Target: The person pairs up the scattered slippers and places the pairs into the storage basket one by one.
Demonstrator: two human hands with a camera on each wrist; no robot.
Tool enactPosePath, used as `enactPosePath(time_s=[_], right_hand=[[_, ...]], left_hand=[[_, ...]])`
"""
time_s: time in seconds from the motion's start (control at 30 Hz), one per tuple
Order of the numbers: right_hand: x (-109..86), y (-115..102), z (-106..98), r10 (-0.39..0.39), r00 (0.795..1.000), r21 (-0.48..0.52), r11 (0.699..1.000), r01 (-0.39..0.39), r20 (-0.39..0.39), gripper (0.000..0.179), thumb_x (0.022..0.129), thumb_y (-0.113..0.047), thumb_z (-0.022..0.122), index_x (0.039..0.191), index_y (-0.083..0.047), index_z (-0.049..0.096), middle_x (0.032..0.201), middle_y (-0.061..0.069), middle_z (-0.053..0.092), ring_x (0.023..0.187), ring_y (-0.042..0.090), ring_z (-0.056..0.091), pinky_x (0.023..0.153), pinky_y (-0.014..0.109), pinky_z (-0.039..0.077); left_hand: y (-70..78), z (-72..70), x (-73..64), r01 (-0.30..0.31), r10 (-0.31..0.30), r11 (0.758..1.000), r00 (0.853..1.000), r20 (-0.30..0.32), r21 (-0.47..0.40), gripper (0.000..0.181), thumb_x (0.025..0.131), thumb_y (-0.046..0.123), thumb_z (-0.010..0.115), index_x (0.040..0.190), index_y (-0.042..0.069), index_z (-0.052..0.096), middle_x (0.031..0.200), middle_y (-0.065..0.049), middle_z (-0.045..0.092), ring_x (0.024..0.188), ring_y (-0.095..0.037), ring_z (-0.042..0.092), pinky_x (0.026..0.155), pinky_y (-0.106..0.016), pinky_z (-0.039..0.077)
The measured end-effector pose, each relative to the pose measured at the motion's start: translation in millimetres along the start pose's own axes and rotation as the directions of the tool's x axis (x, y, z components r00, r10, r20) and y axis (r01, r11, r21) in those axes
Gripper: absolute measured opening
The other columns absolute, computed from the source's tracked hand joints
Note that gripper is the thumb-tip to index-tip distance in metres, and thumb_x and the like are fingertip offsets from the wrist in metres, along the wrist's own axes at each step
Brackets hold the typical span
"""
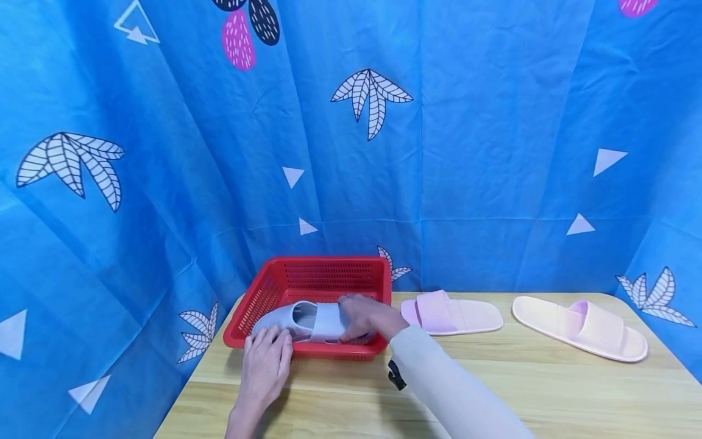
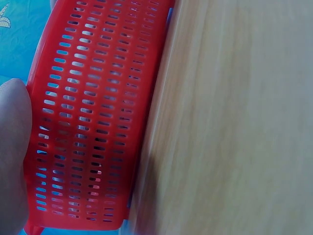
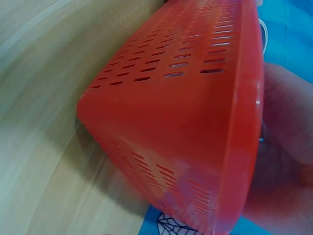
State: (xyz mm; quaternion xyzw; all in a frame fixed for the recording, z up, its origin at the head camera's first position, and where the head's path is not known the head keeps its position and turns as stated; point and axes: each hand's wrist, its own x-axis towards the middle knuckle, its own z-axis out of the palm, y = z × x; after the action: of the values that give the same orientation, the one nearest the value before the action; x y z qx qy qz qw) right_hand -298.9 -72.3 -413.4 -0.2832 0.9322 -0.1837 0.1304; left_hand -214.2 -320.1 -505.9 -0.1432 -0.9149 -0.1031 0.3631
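Note:
Inside the red plastic basket, a pale grey slipper lies lengthwise along the front side. My right hand reaches in from the right and grips its right end, thumb toward the front and fingers toward the back. Over the front-left rim, my left hand rests with its fingers at the rounded toe part of the grey footwear. Only part of this hand shows beside the basket rim in the left wrist view. The right wrist view has the right hand behind the rim, with the held end hidden.
Right of the basket, a pink slipper lies on the wooden table. Farther right is a cream-pink slipper pointing the other way. A blue patterned curtain hangs behind the table and along its left side.

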Motion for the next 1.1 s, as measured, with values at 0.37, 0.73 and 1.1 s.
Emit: enactPosePath(time_s=[0.37,0.73,1.1], right_hand=[[1.6,-0.2,2.8,0.035,0.999,0.019,0.999,-0.036,0.034,0.058,0.076,-0.032,0.091,0.124,-0.019,0.059,0.100,-0.005,0.058,0.098,0.013,0.055,0.082,0.031,0.053],[-4.1,-1.3,3.1,0.025,0.993,0.070,0.997,-0.033,0.118,0.034,0.082,-0.019,0.086,0.109,-0.018,0.066,0.087,-0.002,0.061,0.076,0.013,0.061,0.067,0.029,0.055],[-13.8,-0.9,-2.7,-0.023,0.999,0.054,0.998,0.021,0.039,0.053,0.083,-0.028,0.086,0.131,-0.017,0.064,0.092,-0.006,0.060,0.088,0.009,0.057,0.070,0.026,0.053]], left_hand=[[0.6,-0.9,0.0,0.011,-0.011,1.000,1.000,0.020,0.004,0.027,0.102,0.023,0.052,0.101,0.007,0.073,0.097,-0.011,0.064,0.096,-0.035,0.056,0.087,-0.052,0.038],[1.7,1.1,-0.3,0.005,-0.005,1.000,1.000,-0.005,-0.005,0.025,0.100,0.021,0.054,0.096,0.007,0.074,0.094,-0.010,0.062,0.093,-0.034,0.055,0.086,-0.052,0.037],[-0.3,0.5,-1.6,0.020,-0.020,1.000,1.000,0.024,0.020,0.023,0.098,0.020,0.059,0.103,0.005,0.075,0.100,-0.014,0.065,0.098,-0.036,0.055,0.088,-0.054,0.038]])
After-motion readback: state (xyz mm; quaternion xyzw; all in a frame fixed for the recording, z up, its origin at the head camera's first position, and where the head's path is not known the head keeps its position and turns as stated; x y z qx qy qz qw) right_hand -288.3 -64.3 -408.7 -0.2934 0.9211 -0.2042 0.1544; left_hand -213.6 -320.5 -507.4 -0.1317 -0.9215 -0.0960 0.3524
